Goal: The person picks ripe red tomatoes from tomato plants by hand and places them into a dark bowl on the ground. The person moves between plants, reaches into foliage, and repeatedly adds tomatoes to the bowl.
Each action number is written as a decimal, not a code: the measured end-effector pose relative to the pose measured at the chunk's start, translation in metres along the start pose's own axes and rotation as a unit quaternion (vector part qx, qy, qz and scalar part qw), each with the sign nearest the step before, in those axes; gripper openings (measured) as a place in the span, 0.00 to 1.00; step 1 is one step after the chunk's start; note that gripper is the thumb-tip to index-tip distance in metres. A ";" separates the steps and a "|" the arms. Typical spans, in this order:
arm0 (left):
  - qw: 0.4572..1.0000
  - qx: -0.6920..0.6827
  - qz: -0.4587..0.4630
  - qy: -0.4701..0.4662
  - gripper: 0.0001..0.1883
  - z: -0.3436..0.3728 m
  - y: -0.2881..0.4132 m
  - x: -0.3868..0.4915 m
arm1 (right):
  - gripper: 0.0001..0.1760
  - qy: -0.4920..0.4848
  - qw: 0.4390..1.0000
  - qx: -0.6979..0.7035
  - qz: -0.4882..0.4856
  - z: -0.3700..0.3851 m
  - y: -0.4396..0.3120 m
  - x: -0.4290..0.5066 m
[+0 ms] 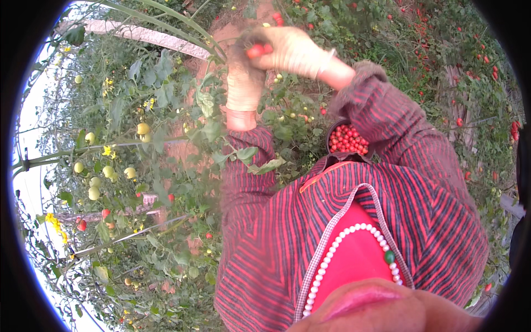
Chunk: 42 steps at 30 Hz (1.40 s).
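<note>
Both my hands wear pale work gloves with darkened finger areas, and they meet near the top middle, blurred. My right hand (290,50) reaches in from the right, its fingers closed around a few red cherry tomatoes (256,51). Right beside these fruits, my left hand (245,76) is raised, its fingers dark and smeared; whether it also grips them is unclear. Green tomato stems (182,31) run just left of the hands. Close to my body, below the right forearm, a dark bucket (328,139) holds many picked red cherry tomatoes (348,139).
Tomato vines with pale green fruit (94,187) and yellow flowers (108,151) fill the left. A pale post (145,36) slants across the upper left. Support lines (128,235) cross the foliage. Red tomatoes (459,122) hang on plants at right. Reddish soil (226,35) shows between rows.
</note>
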State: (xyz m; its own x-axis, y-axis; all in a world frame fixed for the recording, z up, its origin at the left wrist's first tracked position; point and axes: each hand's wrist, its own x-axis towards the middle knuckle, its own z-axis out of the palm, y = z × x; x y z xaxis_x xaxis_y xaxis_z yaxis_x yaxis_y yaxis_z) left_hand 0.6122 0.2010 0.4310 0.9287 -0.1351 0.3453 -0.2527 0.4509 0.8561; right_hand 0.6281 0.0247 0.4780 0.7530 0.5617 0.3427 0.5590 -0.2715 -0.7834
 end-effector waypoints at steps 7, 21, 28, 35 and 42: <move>0.978 0.179 0.022 0.105 0.17 0.003 -0.001 -0.003 | 0.24 -0.339 0.928 -0.150 0.031 -0.029 0.037 -0.015; 0.993 0.074 0.027 0.086 0.21 0.048 -0.027 0.003 | 0.16 0.059 0.824 0.540 0.158 0.038 0.065 -0.016; 0.995 -0.025 0.060 0.071 0.12 -0.018 -0.020 0.028 | 0.30 -0.163 0.965 0.113 0.171 -0.026 0.093 -0.073; 0.926 0.329 0.139 0.121 0.33 0.001 -0.087 -0.014 | 0.28 0.021 0.937 -0.017 0.349 0.077 0.271 -0.280; 0.869 0.426 -0.242 -0.065 0.27 -0.030 -0.285 -0.088 | 0.28 0.101 0.752 0.044 0.650 0.131 0.287 -0.479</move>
State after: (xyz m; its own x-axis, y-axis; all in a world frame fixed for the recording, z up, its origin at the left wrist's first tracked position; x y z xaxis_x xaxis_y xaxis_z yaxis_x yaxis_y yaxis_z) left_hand 0.6108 0.1107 0.1453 0.9575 -0.2516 -0.1408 -0.0026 -0.4959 0.8684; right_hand 0.3823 -0.2200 0.0215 0.6863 -0.2664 -0.6767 -0.7129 -0.4309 -0.5533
